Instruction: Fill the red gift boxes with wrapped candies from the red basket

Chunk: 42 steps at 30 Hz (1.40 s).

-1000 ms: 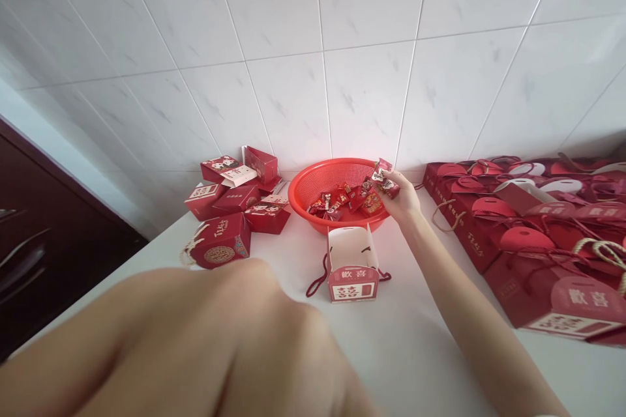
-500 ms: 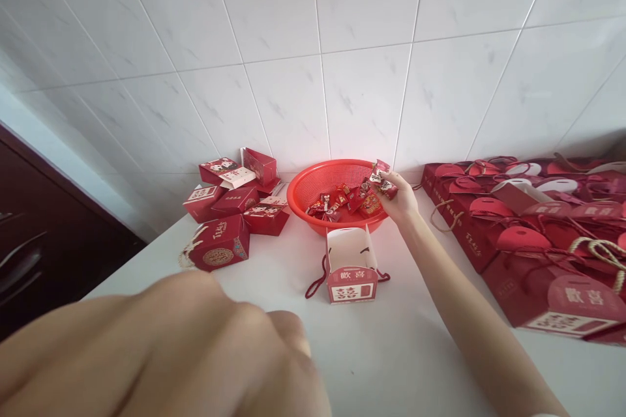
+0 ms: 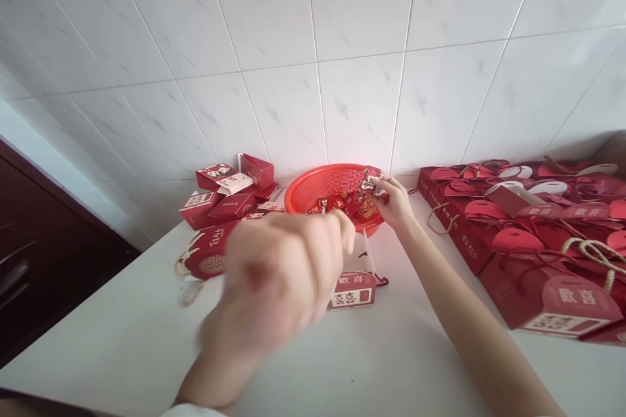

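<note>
Pale marbled tiles (image 3: 362, 6) rose behind a white table (image 3: 391, 365), where a red plastic colander (image 3: 317, 174) sat near the wall. Left of the colander lay a jumbled pile of red gift cartons (image 3: 231, 207), one with a twisted cream cord handle (image 3: 180, 266). In front of the colander, nearer the camera, hung the person's blurred left hand (image 3: 283, 273), its fingers curled in; whether it gripped anything, I cannot tell. It partly hid an open red-and-white gift box (image 3: 353, 292) just before the colander. Red-wrapped sweets (image 3: 342, 201) lay inside the colander. Over its right rim, the right hand (image 3: 397, 205) pinched wrapped sweets (image 3: 368, 182) narrowly between thumb and fingers. Right of the colander stood rows of red handled gift boxes (image 3: 482, 234).
</note>
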Each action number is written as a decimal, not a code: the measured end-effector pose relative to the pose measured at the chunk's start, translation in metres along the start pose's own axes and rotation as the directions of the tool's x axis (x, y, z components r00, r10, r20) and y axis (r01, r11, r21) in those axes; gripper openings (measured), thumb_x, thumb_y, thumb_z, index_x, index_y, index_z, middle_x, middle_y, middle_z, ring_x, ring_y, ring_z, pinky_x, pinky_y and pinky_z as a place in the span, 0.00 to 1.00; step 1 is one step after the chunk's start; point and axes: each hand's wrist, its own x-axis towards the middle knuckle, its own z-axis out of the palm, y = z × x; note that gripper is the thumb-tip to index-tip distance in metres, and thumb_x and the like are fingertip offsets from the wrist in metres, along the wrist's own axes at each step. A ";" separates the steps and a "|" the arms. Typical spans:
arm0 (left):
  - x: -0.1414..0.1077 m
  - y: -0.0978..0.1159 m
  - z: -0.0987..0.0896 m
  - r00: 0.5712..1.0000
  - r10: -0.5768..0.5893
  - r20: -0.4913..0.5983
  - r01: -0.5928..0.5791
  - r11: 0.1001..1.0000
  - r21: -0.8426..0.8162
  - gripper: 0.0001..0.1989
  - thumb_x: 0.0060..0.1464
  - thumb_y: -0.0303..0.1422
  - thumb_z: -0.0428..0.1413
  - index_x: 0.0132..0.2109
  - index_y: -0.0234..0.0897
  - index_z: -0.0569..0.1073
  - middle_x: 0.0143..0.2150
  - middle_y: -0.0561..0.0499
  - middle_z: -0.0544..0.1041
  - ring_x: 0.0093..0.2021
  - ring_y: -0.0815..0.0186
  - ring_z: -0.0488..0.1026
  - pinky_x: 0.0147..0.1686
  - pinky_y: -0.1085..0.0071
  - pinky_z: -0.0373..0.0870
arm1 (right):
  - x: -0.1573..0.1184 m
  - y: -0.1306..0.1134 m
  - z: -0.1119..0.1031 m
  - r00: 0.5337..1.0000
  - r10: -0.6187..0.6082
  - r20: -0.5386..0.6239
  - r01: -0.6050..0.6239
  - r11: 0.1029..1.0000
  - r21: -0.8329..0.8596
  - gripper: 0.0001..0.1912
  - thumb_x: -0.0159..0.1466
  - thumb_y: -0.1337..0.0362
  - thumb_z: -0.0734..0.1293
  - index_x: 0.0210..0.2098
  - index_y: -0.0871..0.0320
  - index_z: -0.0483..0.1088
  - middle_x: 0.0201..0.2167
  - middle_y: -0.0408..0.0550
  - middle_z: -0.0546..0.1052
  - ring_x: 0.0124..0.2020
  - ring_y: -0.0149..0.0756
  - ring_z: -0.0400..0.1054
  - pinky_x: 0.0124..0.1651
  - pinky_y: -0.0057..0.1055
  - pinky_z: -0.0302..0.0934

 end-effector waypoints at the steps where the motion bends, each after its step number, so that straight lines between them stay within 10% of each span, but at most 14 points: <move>1: 0.023 -0.011 0.010 1.000 -0.015 0.000 0.015 0.998 -0.065 0.14 0.62 0.41 0.50 0.29 0.44 0.70 0.26 0.51 0.73 0.32 0.61 0.72 0.37 0.60 0.73 | -0.002 -0.001 0.001 1.000 0.002 0.011 -0.001 1.000 -0.019 0.16 0.40 0.68 0.79 0.23 0.56 0.69 0.21 0.38 0.73 0.26 0.28 0.69 0.28 0.23 0.68; 5: 0.077 -0.065 0.046 0.993 -0.118 -0.026 0.116 0.991 -0.061 0.05 0.58 0.36 0.57 0.36 0.40 0.74 0.37 0.50 0.77 0.40 0.63 0.75 0.44 0.64 0.74 | -0.010 -0.005 0.004 0.993 0.040 0.109 -0.027 0.992 -0.120 0.18 0.41 0.63 0.82 0.26 0.56 0.72 0.28 0.40 0.78 0.30 0.30 0.72 0.33 0.26 0.71; 14: 0.075 -0.147 0.071 0.896 -0.441 -0.047 0.420 0.880 -0.222 0.25 0.55 0.40 0.62 0.58 0.40 0.67 0.48 0.44 0.78 0.42 0.61 0.78 0.46 0.62 0.75 | -0.018 -0.003 0.009 0.925 0.128 0.358 0.034 0.910 -0.413 0.19 0.49 0.53 0.79 0.33 0.57 0.75 0.28 0.43 0.79 0.24 0.29 0.70 0.22 0.23 0.64; 24: 0.077 -0.123 0.041 0.886 -0.447 0.120 0.458 0.810 -0.366 0.31 0.46 0.32 0.65 0.58 0.41 0.67 0.36 0.51 0.77 0.38 0.60 0.78 0.40 0.64 0.75 | -0.035 -0.033 0.025 0.857 0.152 0.492 0.157 0.833 -0.530 0.13 0.55 0.55 0.76 0.32 0.58 0.77 0.23 0.41 0.75 0.20 0.25 0.63 0.18 0.21 0.55; 33: 0.069 -0.073 -0.004 0.801 -0.329 0.500 0.306 0.943 0.130 0.27 0.51 0.33 0.63 0.59 0.44 0.71 0.40 0.51 0.80 0.41 0.60 0.78 0.41 0.67 0.72 | -0.064 -0.072 0.035 0.701 0.393 0.595 0.199 0.693 -0.693 0.06 0.55 0.70 0.75 0.33 0.58 0.80 0.27 0.45 0.78 0.22 0.30 0.69 0.18 0.24 0.60; 39: 0.063 -0.071 -0.002 0.817 -0.388 0.426 0.173 0.871 0.460 0.09 0.58 0.40 0.57 0.40 0.42 0.78 0.40 0.51 0.76 0.38 0.62 0.73 0.39 0.69 0.67 | -0.075 -0.070 0.041 0.690 0.354 0.631 0.418 0.518 -0.747 0.10 0.60 0.73 0.68 0.36 0.55 0.79 0.22 0.41 0.76 0.19 0.29 0.67 0.20 0.26 0.59; 42: 0.064 -0.073 -0.001 0.760 -0.467 0.452 0.192 0.825 0.531 0.12 0.58 0.42 0.55 0.33 0.40 0.77 0.42 0.50 0.74 0.39 0.62 0.73 0.39 0.69 0.66 | -0.080 -0.068 0.044 0.622 0.403 0.671 0.517 0.432 -0.739 0.12 0.61 0.76 0.64 0.36 0.56 0.76 0.21 0.39 0.74 0.19 0.28 0.66 0.24 0.26 0.57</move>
